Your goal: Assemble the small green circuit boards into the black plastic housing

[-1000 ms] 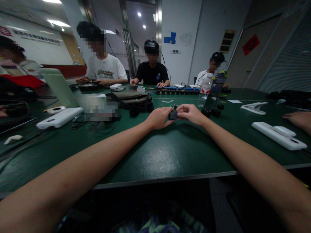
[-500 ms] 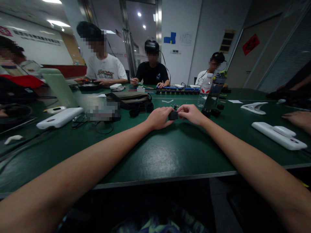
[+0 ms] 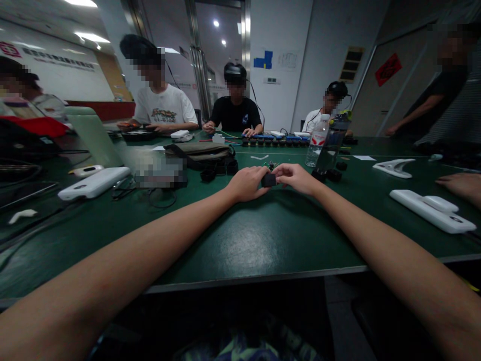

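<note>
Fingers (image 3: 264, 172) of the left hand (image 3: 245, 183) are closed round a small black block (image 3: 269, 180), the thumb on its near side. That block is out over the green bench (image 3: 244, 240), well in from the near edge; from where I stand, I can't make out whether it touches the surface. Opposite is the right hand (image 3: 296, 176), fingers bent together at or just beside the block's right end; whether they pinch anything, I cannot tell.

Just beyond, toward the far edge, lies a little cluster of green parts (image 3: 271, 164), partly hidden. Black pieces (image 3: 208, 175) sit to the left of the left hand, in front of a grey-brown bag (image 3: 201, 151). More dark pieces (image 3: 333, 175) lie right of the right hand, near the foot of a dark bottle (image 3: 334, 138), with a clear bottle (image 3: 317, 143) standing beside it.

Toward the bench's right end a white device (image 3: 415, 204) carries a smaller white case (image 3: 440, 202), and another person's hand (image 3: 460, 184) rests near it. At the far edge sits a person in a black T-shirt (image 3: 236, 114).
</note>
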Available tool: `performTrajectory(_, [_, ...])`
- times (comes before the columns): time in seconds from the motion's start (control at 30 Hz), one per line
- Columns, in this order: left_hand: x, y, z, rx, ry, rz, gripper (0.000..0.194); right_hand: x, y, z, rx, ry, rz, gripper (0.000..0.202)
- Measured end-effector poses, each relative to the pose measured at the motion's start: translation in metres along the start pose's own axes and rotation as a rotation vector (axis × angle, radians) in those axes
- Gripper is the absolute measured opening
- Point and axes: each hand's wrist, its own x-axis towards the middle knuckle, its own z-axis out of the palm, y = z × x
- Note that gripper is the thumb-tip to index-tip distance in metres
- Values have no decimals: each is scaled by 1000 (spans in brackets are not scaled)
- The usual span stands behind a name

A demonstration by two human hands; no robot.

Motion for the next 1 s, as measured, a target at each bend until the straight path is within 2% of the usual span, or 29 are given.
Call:
performTrajectory(0.7, [0, -1, 2, -11, 12, -7, 36, 0, 2, -1, 57, -23, 91, 20])
performTrajectory(0.87, [0, -1, 2, -12, 19, -4, 35, 0, 2, -1, 105, -56, 165, 20])
performTrajectory(1.0, [0, -1, 2, -28, 25, -8, 35, 0, 3, -1, 162, -58, 159, 21])
